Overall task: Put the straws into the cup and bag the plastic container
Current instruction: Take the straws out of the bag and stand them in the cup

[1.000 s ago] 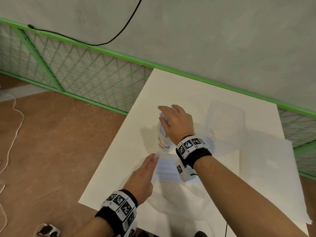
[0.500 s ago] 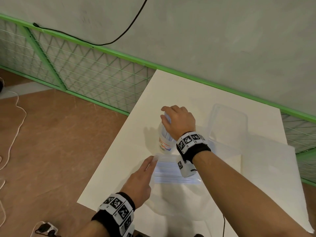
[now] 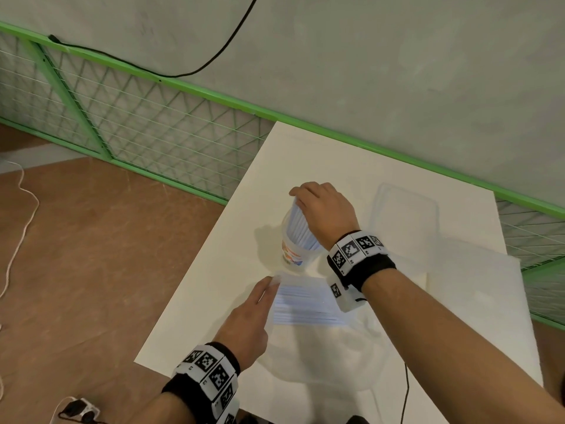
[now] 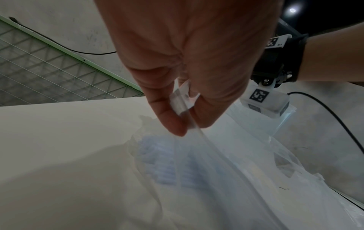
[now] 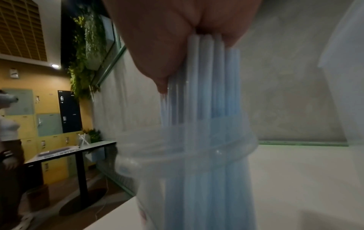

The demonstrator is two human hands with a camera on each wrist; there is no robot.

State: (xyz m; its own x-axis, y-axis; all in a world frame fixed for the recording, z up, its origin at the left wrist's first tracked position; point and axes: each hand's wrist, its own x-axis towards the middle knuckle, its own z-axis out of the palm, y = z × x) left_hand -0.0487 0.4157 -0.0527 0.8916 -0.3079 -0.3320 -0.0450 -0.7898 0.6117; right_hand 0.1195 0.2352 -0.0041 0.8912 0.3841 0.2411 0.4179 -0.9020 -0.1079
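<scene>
Head view: 2 hands, 1 cup, 1 container.

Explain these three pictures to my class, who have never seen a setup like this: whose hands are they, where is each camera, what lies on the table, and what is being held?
No robot here: a person works with bare hands, wearing wristbands with black-and-white markers. The wide picture comes from a head camera looking down; the other two come from cameras on each wrist. On the white table stand a clear cup, a packet of straws, a clear plastic container and a thin plastic bag. The right hand grips a bunch of pale blue straws standing in the cup. The left hand pinches the packet's edge.
</scene>
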